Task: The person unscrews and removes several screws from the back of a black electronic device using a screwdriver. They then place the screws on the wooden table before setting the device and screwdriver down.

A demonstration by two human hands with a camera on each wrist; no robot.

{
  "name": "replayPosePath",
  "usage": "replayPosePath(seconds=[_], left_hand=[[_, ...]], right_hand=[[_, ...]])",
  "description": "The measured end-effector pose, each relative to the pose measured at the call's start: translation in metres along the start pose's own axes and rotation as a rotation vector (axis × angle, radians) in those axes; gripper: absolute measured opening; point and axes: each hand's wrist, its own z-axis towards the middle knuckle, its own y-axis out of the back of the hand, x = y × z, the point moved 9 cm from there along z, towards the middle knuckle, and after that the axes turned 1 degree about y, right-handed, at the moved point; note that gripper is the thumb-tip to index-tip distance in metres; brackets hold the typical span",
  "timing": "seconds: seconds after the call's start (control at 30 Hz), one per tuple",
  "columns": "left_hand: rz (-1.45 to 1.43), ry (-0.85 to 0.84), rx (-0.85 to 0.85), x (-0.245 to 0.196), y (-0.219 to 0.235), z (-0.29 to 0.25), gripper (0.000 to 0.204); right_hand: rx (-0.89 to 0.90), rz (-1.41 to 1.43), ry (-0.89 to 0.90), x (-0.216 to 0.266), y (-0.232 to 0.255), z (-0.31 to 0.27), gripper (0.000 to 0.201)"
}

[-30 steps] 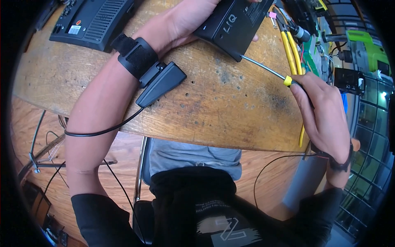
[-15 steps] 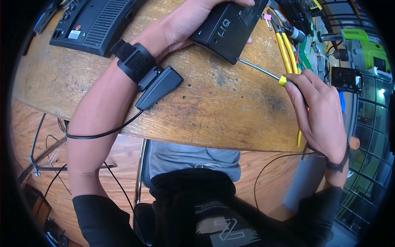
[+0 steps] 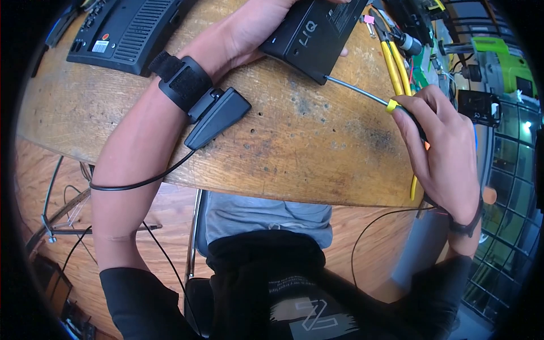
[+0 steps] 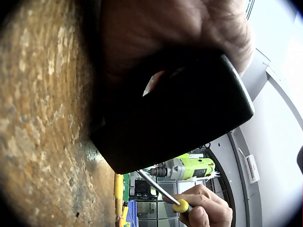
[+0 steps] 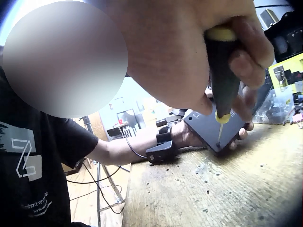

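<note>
A black box-shaped device (image 3: 326, 37) with "LIQ" marked on its face is tilted over the wooden table. My left hand (image 3: 255, 31) grips it from the far left, fingertips showing past its right edge. In my right hand (image 3: 445, 150) is a screwdriver (image 3: 358, 89), its dark handle with yellow bands wrapped by thumb and fingers. The steel shaft slants up to the device's near corner, where the tip sits in a corner hole (image 5: 218, 144). From the left wrist, the device (image 4: 184, 113) appears as a dark block under the palm, with the shaft behind its lower edge.
Another black device with vents (image 3: 122, 34) lies at the back left of the table (image 3: 294, 153). Yellow-handled pliers (image 3: 391, 62) and other tools crowd the right side, beside a green power drill (image 3: 498, 62). Cables trail from both wrists.
The device and the screwdriver have shifted slightly left, the tip staying at the corner. My right fingers have changed position around the handle. My left hand keeps its grip.
</note>
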Motion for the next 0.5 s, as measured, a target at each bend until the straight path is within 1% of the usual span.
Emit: replayPosePath(seconds=[0.03, 0.13, 0.23, 0.33, 0.4, 0.5], left_hand=[[0.003, -0.002, -0.005, 0.000, 0.000, 0.000, 0.036], [0.013, -0.007, -0.009, -0.002, -0.001, -0.001, 0.036], [0.017, -0.007, -0.006, -0.002, -0.002, -0.001, 0.037], [0.024, -0.008, -0.008, -0.003, -0.001, -0.001, 0.038], [0.030, -0.008, -0.020, -0.003, -0.001, -0.001, 0.038], [0.038, -0.009, -0.040, -0.004, 0.000, -0.003, 0.039]], right_hand=[[0.006, -0.029, 0.018, -0.001, 0.000, 0.000, 0.022], [-0.028, 0.039, 0.107, 0.003, 0.005, 0.000, 0.022], [-0.119, 0.077, 0.121, 0.005, 0.010, 0.000, 0.024], [-0.080, 0.086, 0.038, -0.002, 0.006, -0.001, 0.024], [-0.022, 0.054, -0.001, -0.001, 0.003, 0.001, 0.022], [-0.030, -0.036, -0.011, 0.002, 0.002, 0.003, 0.019]])
